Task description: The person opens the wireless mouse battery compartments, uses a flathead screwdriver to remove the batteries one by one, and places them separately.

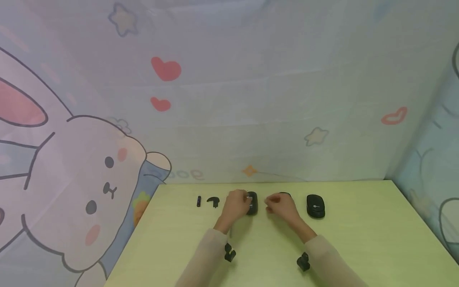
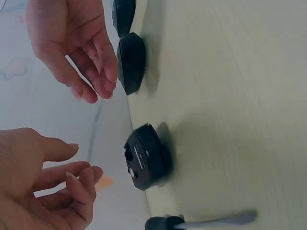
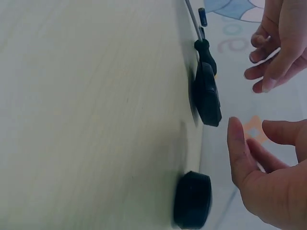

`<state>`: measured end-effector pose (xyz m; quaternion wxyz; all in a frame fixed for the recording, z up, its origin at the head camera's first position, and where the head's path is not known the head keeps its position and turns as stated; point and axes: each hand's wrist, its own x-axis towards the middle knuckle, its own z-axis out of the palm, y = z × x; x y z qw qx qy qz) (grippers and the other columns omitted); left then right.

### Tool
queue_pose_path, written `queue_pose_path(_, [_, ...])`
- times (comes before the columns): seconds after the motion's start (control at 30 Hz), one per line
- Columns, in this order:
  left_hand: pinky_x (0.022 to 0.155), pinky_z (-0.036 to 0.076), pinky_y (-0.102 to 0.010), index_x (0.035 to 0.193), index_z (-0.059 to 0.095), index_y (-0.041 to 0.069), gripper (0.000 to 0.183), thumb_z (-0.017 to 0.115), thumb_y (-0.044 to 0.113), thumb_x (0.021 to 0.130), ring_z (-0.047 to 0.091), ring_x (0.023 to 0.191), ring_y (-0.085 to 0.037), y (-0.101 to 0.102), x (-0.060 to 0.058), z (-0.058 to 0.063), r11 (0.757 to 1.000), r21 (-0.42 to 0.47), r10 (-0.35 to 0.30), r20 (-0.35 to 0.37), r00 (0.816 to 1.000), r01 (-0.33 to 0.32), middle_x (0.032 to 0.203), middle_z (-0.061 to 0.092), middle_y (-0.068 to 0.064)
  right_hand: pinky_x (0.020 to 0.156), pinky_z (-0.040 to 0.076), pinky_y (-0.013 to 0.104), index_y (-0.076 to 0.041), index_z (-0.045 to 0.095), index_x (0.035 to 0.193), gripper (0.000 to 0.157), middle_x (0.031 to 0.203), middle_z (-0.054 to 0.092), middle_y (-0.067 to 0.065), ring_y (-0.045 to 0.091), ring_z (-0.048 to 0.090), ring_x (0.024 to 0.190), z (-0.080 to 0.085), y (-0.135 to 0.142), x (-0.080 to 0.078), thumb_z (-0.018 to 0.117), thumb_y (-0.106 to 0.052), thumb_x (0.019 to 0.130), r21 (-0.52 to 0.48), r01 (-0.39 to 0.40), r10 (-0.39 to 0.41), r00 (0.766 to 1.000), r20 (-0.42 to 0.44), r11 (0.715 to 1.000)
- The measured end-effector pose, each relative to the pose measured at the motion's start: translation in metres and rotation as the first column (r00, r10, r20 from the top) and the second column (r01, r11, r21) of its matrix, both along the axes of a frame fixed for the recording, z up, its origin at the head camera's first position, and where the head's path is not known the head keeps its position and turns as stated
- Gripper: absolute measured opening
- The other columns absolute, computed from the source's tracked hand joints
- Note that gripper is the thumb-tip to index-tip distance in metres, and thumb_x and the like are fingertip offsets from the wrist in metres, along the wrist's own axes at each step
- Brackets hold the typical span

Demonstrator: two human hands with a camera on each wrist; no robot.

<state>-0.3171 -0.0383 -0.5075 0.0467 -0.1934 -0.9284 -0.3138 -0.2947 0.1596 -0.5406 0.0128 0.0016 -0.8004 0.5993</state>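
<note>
A black computer mouse (image 1: 253, 203) sits on the table between the hands, its underside with recesses facing up in the left wrist view. Both hands are raised above the tabletop. My left hand (image 1: 236, 205) is just left of this mouse, its fingers loosely bent with nothing between them (image 2: 53, 182). To the right, my right hand (image 1: 283, 205) has relaxed fingers and holds nothing; a gap shows between its thumb and forefinger (image 3: 273, 167). Behind it a second black mouse (image 1: 285, 194) is mostly hidden in the head view. A screwdriver (image 3: 204, 50) lies left of the first mouse, largely covered by my left hand from above.
A third black mouse (image 1: 315, 206) stands farther right. Toward the left lie a small battery (image 1: 199, 201) and a curved black piece with a tab (image 1: 214, 200). A printed cloth backdrop (image 1: 229, 131) hangs at the back edge of the light yellow-green table (image 1: 358, 247).
</note>
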Motion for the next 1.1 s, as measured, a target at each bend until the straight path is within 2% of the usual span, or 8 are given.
queue_pose_path(0.17, [0.072, 0.057, -0.024, 0.118, 0.075, -0.001, 0.026, 0.068, 0.018, 0.102, 0.064, 0.085, -0.014, 0.016, 0.009, 0.000, 0.992, -0.115, -0.047, -0.048, 0.998, 0.042, 0.109, 0.075, -0.012, 0.083, 0.067, 0.039, 0.008, 0.065, 0.131, 0.041, 0.116, 0.075, 0.023, 0.030, 0.078, 0.095, 0.006, 0.016, 0.008, 0.070, -0.018, 0.101, 0.128, 0.005, 0.002, 0.999, -0.048, 0.992])
queue_pose_path(0.3, [0.082, 0.061, -0.029, 0.125, 0.072, 0.002, 0.032, 0.070, 0.023, 0.102, 0.067, 0.100, -0.020, 0.027, 0.014, -0.003, 0.976, -0.214, -0.070, -0.095, 0.993, 0.048, 0.118, 0.072, -0.012, 0.087, 0.065, 0.042, 0.003, 0.068, 0.128, 0.039, 0.118, 0.075, 0.019, 0.030, 0.076, 0.103, 0.011, 0.025, 0.015, 0.071, -0.024, 0.101, 0.278, 0.013, 0.020, 0.993, -0.116, 0.960])
queue_pose_path(0.47, [0.099, 0.061, -0.037, 0.129, 0.071, 0.007, 0.034, 0.066, 0.031, 0.105, 0.064, 0.123, -0.026, 0.037, 0.020, -0.004, 0.948, -0.308, -0.120, -0.103, 0.987, 0.083, 0.130, 0.067, -0.011, 0.091, 0.064, 0.048, 0.006, 0.066, 0.128, 0.041, 0.121, 0.072, 0.024, 0.035, 0.073, 0.107, 0.016, 0.034, 0.030, 0.072, -0.023, 0.100, 0.361, -0.015, 0.081, 0.982, -0.168, 0.932])
queue_pose_path(0.6, [0.101, 0.061, -0.034, 0.132, 0.070, 0.009, 0.037, 0.064, 0.035, 0.106, 0.063, 0.127, -0.024, 0.045, 0.021, -0.007, 0.926, -0.366, -0.149, -0.127, 0.981, 0.093, 0.135, 0.065, -0.007, 0.092, 0.063, 0.050, 0.009, 0.064, 0.130, 0.046, 0.125, 0.067, 0.026, 0.039, 0.071, 0.109, 0.014, 0.043, 0.039, 0.074, -0.025, 0.099, 0.431, -0.018, 0.121, 0.969, -0.214, 0.902])
queue_pose_path(0.77, [0.092, 0.063, -0.028, 0.137, 0.067, 0.010, 0.041, 0.064, 0.037, 0.106, 0.065, 0.123, -0.023, 0.058, 0.021, -0.016, 0.880, -0.465, -0.191, -0.161, 0.968, 0.096, 0.136, 0.065, -0.007, 0.102, 0.057, 0.059, 0.008, 0.065, 0.130, 0.049, 0.129, 0.067, 0.027, 0.045, 0.066, 0.119, 0.005, 0.055, 0.042, 0.077, -0.027, 0.097, 0.544, 0.055, 0.122, 0.952, -0.282, 0.837])
queue_pose_path(0.93, [0.093, 0.064, -0.031, 0.140, 0.064, 0.010, 0.045, 0.064, 0.039, 0.105, 0.066, 0.123, -0.025, 0.065, 0.021, -0.026, 0.792, -0.604, -0.270, -0.210, 0.940, 0.093, 0.139, 0.066, -0.010, 0.103, 0.055, 0.062, 0.007, 0.065, 0.131, 0.051, 0.133, 0.065, 0.027, 0.047, 0.062, 0.125, -0.004, 0.066, 0.043, 0.079, -0.027, 0.095, 0.626, 0.098, 0.151, 0.931, -0.333, 0.773])
queue_pose_path(1.0, [0.094, 0.064, -0.032, 0.140, 0.062, 0.010, 0.046, 0.065, 0.039, 0.105, 0.065, 0.126, -0.026, 0.063, 0.021, -0.027, 0.780, -0.620, -0.273, -0.216, 0.937, 0.084, 0.142, 0.063, -0.011, 0.095, 0.060, 0.057, 0.004, 0.065, 0.133, 0.051, 0.135, 0.064, 0.025, 0.044, 0.065, 0.121, -0.006, 0.070, 0.044, 0.080, -0.025, 0.094, 0.661, 0.099, 0.193, 0.915, -0.354, 0.744])
queue_pose_path(1.1, [0.094, 0.064, -0.033, 0.141, 0.061, 0.010, 0.047, 0.066, 0.039, 0.104, 0.061, 0.131, -0.026, 0.060, 0.018, -0.028, 0.788, -0.611, -0.254, -0.220, 0.942, 0.070, 0.146, 0.059, -0.011, 0.081, 0.064, 0.048, -0.001, 0.064, 0.138, 0.053, 0.141, 0.064, 0.023, 0.038, 0.072, 0.111, -0.009, 0.075, 0.042, 0.082, -0.024, 0.093, 0.725, 0.105, 0.264, 0.888, -0.376, 0.681])
